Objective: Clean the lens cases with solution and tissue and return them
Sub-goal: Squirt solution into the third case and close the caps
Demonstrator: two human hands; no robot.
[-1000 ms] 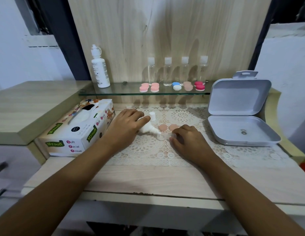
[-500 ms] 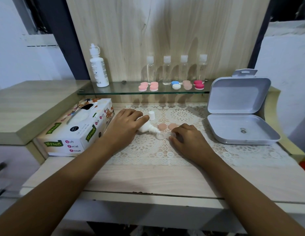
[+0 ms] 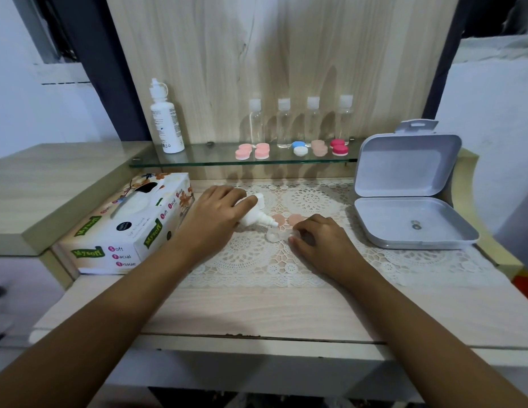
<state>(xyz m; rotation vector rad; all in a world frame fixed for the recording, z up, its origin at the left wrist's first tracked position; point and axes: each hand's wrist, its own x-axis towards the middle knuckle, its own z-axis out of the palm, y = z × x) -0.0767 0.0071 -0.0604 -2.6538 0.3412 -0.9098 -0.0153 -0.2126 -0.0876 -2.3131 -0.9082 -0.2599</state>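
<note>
This looked like a home vanity corner. A lace mat [image 3: 257, 260] lay under both the left hand [image 3: 211, 220] and the right hand [image 3: 321, 241] on a pale wooden desk [image 3: 257, 307]; a facial-tissue box [image 3: 130, 231] sat just beside the left hand, and beyond the hands a glass shelf [image 3: 215, 159] bore small bottles [image 3: 298, 122] and coloured lens cases [image 3: 252, 151].

Left hand [image 3: 211, 219], bare, with forearm [image 3: 109, 304] bare as far as the lower frame edge. Right hand [image 3: 321, 242], bare, with forearm likewise. Nothing worn shows.
</note>
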